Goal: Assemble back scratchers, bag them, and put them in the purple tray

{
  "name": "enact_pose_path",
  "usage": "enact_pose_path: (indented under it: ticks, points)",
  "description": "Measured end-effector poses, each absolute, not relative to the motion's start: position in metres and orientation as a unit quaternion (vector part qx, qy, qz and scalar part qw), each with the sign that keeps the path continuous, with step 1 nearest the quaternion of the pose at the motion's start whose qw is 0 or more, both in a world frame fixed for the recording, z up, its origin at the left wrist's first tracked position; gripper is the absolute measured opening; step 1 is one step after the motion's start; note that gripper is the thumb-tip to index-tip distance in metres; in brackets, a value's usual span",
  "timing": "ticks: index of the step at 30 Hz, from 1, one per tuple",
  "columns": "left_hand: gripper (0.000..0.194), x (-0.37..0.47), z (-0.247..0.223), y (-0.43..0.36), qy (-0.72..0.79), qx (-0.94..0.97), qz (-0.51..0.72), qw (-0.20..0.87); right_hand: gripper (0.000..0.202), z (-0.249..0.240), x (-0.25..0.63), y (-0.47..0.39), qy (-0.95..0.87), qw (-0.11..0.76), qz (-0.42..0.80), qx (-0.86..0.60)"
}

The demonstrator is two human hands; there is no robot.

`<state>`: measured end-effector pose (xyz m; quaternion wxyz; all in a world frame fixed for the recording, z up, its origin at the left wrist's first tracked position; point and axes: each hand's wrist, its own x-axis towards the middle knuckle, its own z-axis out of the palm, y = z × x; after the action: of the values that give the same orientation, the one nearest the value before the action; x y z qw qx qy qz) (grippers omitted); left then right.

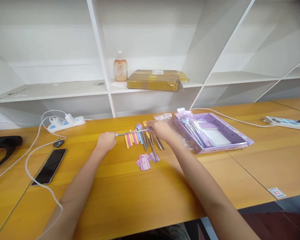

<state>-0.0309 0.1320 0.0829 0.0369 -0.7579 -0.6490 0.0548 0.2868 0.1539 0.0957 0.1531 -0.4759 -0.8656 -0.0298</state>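
The left hand, well to the left of the purple box, is closed around the blue end of a thin metal rod; the right hand, just left of the box, grips the rod's other end, so the rod stretches nearly level between the two. Under and beside it, also left of the box, a row of pink, yellow, purple and blue grips lies on the bench, with loose metal tubes and a yellow claw-shaped head on the box's side of them. Small printed cards lie to the left of the box and nearer the person. Clear wrapping sits by the box's left edge, and bagged sticks fill its left part. Far left of the box are a phone, a mouse and a power strip with plugs in it. On a shelf behind and left of the box stand a taped carton and a bottle.
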Motion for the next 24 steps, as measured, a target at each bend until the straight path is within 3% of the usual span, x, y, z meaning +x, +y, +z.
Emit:
enact_pose_path:
  ticks: [5,11,24]
  points:
    - [0.040,-0.083,0.085,0.143,-0.691,-0.716,0.035,0.087,0.016,0.079,0.367,0.182,-0.838,0.247,-0.025,-0.486]
    - [0.040,-0.137,0.086,0.146,-0.719,-0.686,0.034,0.110,0.021,0.058,0.459,0.183,-0.696,0.327,-0.048,-0.637]
    - [0.038,-0.128,0.068,0.158,-0.702,-0.707,0.061,0.060,0.025,0.060,0.474,0.175,-0.669,0.254,0.003,-0.699]
